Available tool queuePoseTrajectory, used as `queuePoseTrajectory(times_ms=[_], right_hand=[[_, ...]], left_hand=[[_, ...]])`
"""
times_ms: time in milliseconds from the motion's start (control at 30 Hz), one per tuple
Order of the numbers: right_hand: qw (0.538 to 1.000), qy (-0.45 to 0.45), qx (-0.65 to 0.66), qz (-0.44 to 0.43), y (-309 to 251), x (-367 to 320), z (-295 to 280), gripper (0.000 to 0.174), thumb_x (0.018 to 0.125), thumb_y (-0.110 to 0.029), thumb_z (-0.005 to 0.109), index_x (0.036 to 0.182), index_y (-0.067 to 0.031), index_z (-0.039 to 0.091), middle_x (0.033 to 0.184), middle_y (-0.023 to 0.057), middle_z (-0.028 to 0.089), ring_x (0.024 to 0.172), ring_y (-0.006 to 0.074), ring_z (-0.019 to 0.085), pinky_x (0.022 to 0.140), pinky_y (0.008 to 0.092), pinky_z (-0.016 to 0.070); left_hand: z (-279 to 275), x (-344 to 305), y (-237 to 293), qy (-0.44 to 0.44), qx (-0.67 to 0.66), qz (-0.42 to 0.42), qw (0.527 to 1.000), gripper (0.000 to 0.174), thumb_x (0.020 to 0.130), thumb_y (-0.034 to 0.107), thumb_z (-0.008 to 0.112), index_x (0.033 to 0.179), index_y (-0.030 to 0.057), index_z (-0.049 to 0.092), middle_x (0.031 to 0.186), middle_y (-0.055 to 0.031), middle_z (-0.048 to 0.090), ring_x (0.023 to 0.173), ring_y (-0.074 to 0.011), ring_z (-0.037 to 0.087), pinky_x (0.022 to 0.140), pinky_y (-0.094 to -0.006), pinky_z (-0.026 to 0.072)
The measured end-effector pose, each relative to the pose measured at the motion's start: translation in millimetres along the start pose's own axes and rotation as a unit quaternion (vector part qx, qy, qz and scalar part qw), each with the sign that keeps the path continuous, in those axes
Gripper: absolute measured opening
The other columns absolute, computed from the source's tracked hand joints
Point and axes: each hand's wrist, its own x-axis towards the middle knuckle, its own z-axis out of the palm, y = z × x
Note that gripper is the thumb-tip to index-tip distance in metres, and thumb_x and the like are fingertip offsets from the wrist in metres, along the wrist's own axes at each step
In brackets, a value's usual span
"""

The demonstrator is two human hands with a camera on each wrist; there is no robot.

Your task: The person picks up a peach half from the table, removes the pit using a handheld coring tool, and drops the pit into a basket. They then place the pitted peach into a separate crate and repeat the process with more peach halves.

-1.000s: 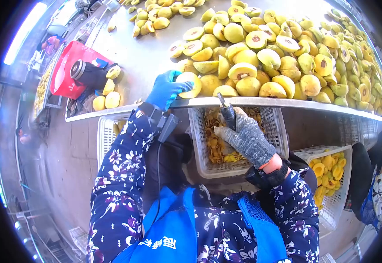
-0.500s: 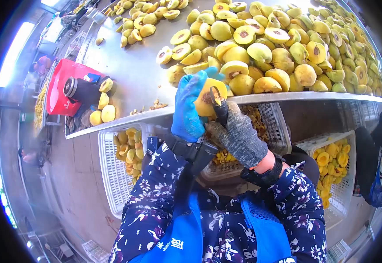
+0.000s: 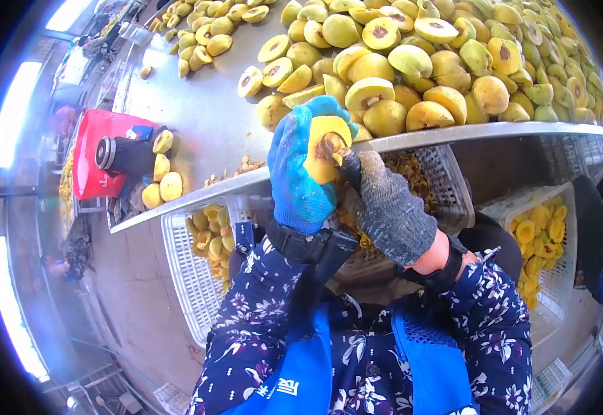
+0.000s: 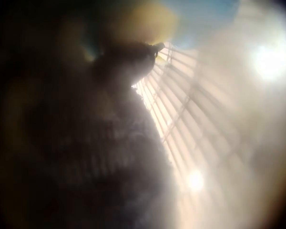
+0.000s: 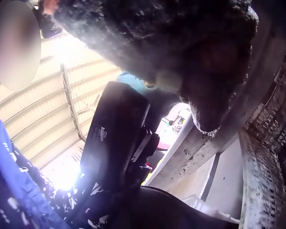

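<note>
My left hand (image 3: 293,176), in a blue glove, holds a yellow peach half (image 3: 317,164) with its cut face turned to the right. The right hand (image 3: 395,211) wears a grey knitted glove and grips the black handle of a pitting tool (image 3: 350,169). Its loop-shaped blade sits at the brown pit cavity in the middle of the peach half. Both hands are close together by the table's front edge. In the left wrist view the peach half (image 4: 150,21) is a blur above the dark glove. The grey glove (image 5: 171,38) fills the top of the right wrist view.
Many peach halves (image 3: 370,68) are heaped on the metal table (image 3: 211,104). A red bag (image 3: 94,166) and dark flask (image 3: 125,153) stand at its left. Below are white crates: one at left (image 3: 184,283), one under the hands (image 3: 453,183), one at right (image 3: 557,277).
The left hand has picked up a peach half from the table edge and brought it to the right hand. The tool's blade has met the cut face and turned at the pit.
</note>
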Motion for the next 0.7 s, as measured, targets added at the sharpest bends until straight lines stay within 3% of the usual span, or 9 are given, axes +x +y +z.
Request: queuePoseTrajectory(times_ms=[167, 333, 400, 567, 633, 700], right_hand=[[0.999, -0.018, -0.012, 0.049, -2.3, -1.5, 5.8, 0.033, 0.087, -0.011, 0.059, 0.118, -0.0063, 0.048, 0.092, 0.0245, 0.063, 0.092, 0.0439, 0.059, 0.073, 0.0490, 0.0490], [0.999, -0.002, 0.036, 0.005, 6.4, -6.3, 13.8, 0.033, 0.085, -0.014, 0.064, 0.113, -0.0064, 0.048, 0.086, 0.0236, 0.064, 0.086, 0.0440, 0.062, 0.067, 0.0487, 0.0493], [0.999, -0.018, 0.029, 0.023, -0.3, -9.1, 9.7, 0.035, 0.084, -0.014, 0.066, 0.113, -0.0058, 0.048, 0.086, 0.0235, 0.063, 0.085, 0.0445, 0.061, 0.067, 0.0486, 0.0494], [0.999, -0.035, 0.020, 0.022, 3.8, -16.4, 11.8, 0.041, 0.080, -0.016, 0.069, 0.113, -0.0039, 0.047, 0.084, 0.0231, 0.063, 0.084, 0.0448, 0.061, 0.066, 0.0483, 0.0497], [0.995, -0.071, 0.031, 0.064, -4.5, -16.9, 3.5, 0.043, 0.080, -0.017, 0.070, 0.113, -0.0026, 0.047, 0.085, 0.0229, 0.063, 0.083, 0.0447, 0.062, 0.066, 0.0485, 0.0498], [0.996, -0.076, 0.034, 0.045, -3.4, -18.6, -0.7, 0.043, 0.079, -0.017, 0.071, 0.113, -0.0023, 0.047, 0.087, 0.0232, 0.063, 0.083, 0.0453, 0.061, 0.067, 0.0491, 0.0495]], left_hand=[[6.8, -1.9, 5.0, -0.005, 0.046, 0.033, 0.998, 0.043, 0.100, 0.033, 0.039, 0.110, -0.0060, 0.055, 0.099, -0.0154, 0.062, 0.090, -0.0237, 0.062, 0.081, -0.0332, 0.0517], [6.3, -5.6, 5.4, -0.005, 0.076, 0.051, 0.996, 0.042, 0.100, 0.031, 0.040, 0.105, -0.0060, 0.058, 0.097, -0.0148, 0.064, 0.088, -0.0223, 0.063, 0.078, -0.0330, 0.0522], [10.6, -7.4, 10.2, -0.027, 0.227, 0.164, 0.960, 0.038, 0.099, 0.028, 0.043, 0.104, -0.0062, 0.059, 0.097, -0.0146, 0.065, 0.087, -0.0223, 0.064, 0.078, -0.0330, 0.0524], [5.6, -6.3, 15.4, -0.043, 0.146, 0.057, 0.987, 0.034, 0.098, 0.025, 0.047, 0.104, -0.0055, 0.061, 0.096, -0.0147, 0.066, 0.084, -0.0221, 0.064, 0.077, -0.0332, 0.0524], [3.1, -6.4, 16.8, -0.048, 0.120, 0.031, 0.991, 0.033, 0.098, 0.024, 0.048, 0.103, -0.0054, 0.061, 0.096, -0.0146, 0.066, 0.083, -0.0219, 0.064, 0.077, -0.0331, 0.0524], [1.9, -4.7, 17.9, -0.093, 0.084, -0.031, 0.992, 0.031, 0.096, 0.024, 0.052, 0.102, -0.0048, 0.061, 0.094, -0.0139, 0.066, 0.083, -0.0210, 0.064, 0.077, -0.0327, 0.0525]])
